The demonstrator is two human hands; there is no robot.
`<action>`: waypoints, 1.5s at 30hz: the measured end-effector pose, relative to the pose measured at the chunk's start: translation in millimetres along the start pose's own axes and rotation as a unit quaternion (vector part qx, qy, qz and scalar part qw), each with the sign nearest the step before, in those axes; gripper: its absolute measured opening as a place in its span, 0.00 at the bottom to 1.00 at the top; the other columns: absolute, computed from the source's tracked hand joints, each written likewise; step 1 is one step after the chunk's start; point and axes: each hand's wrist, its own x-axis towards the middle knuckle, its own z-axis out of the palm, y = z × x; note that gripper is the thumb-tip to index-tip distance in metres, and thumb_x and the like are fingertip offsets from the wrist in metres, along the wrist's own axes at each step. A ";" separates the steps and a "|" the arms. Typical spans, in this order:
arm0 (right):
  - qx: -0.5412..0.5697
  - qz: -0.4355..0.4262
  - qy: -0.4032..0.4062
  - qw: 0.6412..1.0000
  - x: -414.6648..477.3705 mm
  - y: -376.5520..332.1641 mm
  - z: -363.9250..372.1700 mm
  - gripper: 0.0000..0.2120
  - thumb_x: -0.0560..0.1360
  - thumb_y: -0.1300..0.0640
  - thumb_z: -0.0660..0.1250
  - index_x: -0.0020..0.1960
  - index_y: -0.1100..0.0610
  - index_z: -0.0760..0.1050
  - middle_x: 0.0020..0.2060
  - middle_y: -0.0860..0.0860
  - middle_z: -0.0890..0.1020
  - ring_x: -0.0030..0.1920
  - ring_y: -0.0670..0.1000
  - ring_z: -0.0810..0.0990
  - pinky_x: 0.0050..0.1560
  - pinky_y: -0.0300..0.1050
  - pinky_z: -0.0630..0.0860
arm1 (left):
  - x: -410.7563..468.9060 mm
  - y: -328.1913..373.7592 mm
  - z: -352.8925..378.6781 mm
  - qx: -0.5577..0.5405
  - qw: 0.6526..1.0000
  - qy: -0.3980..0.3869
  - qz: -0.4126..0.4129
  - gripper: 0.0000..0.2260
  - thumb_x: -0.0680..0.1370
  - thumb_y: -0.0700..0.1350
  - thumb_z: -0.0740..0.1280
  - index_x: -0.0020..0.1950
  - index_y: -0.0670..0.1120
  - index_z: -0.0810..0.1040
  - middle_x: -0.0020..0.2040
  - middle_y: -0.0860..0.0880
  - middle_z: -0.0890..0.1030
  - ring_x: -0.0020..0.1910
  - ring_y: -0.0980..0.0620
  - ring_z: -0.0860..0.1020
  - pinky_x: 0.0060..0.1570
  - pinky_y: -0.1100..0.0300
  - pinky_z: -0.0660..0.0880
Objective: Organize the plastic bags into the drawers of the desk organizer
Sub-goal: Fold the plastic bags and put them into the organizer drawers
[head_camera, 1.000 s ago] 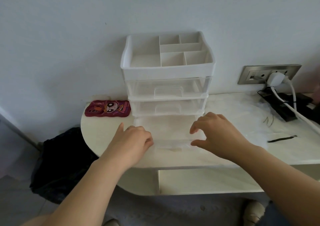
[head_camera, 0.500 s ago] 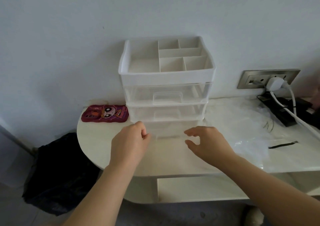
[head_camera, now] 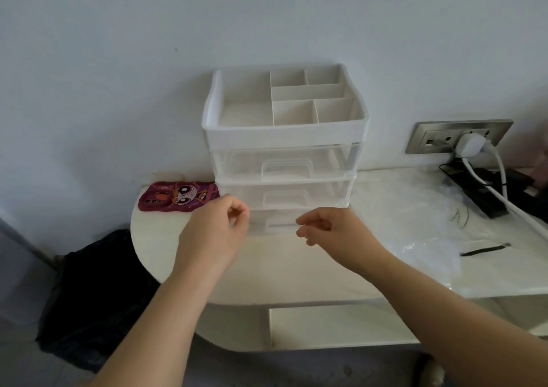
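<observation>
The white desk organizer (head_camera: pixel 284 137) stands against the wall, with a divided top tray and three clear drawers. Its top drawer (head_camera: pixel 286 164) and middle drawer (head_camera: pixel 284 196) are pushed in. The bottom drawer (head_camera: pixel 275 223) sits almost flush with them. My left hand (head_camera: pixel 215 235) hovers at that drawer's left front corner, fingers loosely curled, holding nothing. My right hand (head_camera: pixel 329 229) hovers at its right front, fingers also loosely curled and empty. Clear plastic bags (head_camera: pixel 421 226) lie spread on the desk (head_camera: pixel 184 256) to the right of the organizer.
A red cartoon phone case (head_camera: pixel 178 196) lies left of the organizer. At the right, a wall socket (head_camera: pixel 456 136) holds a white plug and cable (head_camera: pixel 498 179), beside black adapters (head_camera: pixel 486 199). A thin black strip (head_camera: pixel 484 250) lies on the bags. A dark bag (head_camera: pixel 89 291) sits below the desk's left edge.
The bottom drawer, pulled out a second ago with both hands on it, has been pushed back into the organizer. Both hands have come off it and now hover in front.
</observation>
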 end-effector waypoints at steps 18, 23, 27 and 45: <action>0.622 0.193 -0.076 0.755 7.1 -23.6 15.0 0.05 0.73 0.61 0.67 0.49 0.57 0.76 0.39 0.51 0.82 0.34 0.49 0.80 0.42 0.43 0.76 | -3.8 33.4 -4.1 0.007 0.988 0.058 0.146 0.18 0.79 0.42 0.61 0.70 0.48 0.70 0.69 0.52 0.69 0.74 0.51 0.59 0.72 0.50 0.57; 0.620 0.208 -0.090 0.751 -11.1 -19.3 15.0 0.09 0.70 0.59 0.69 0.50 0.56 0.76 0.40 0.51 0.82 0.35 0.50 0.79 0.43 0.44 0.76 | -7.4 34.3 -6.1 0.023 0.988 0.047 0.148 0.16 0.80 0.46 0.59 0.68 0.50 0.71 0.71 0.54 0.68 0.75 0.52 0.56 0.72 0.44 0.56; 0.617 0.222 -0.090 0.749 -31.8 -16.1 15.2 0.14 0.64 0.58 0.72 0.49 0.57 0.78 0.40 0.51 0.83 0.33 0.50 0.79 0.39 0.43 0.77 | -10.3 31.4 -6.4 0.087 0.987 -0.009 0.134 0.14 0.80 0.53 0.58 0.64 0.54 0.74 0.74 0.59 0.62 0.75 0.55 0.52 0.73 0.44 0.45; -0.050 -0.115 0.155 0.980 -62.1 -3.2 -50.4 0.07 0.71 0.55 0.71 0.35 0.51 0.77 0.26 0.49 0.76 0.25 0.43 0.71 0.28 0.30 0.68 | -32.3 23.9 -20.1 0.115 0.977 -0.128 0.123 0.03 0.77 0.53 0.65 0.45 0.57 0.76 0.67 0.59 0.69 0.69 0.55 0.64 0.73 0.45 0.46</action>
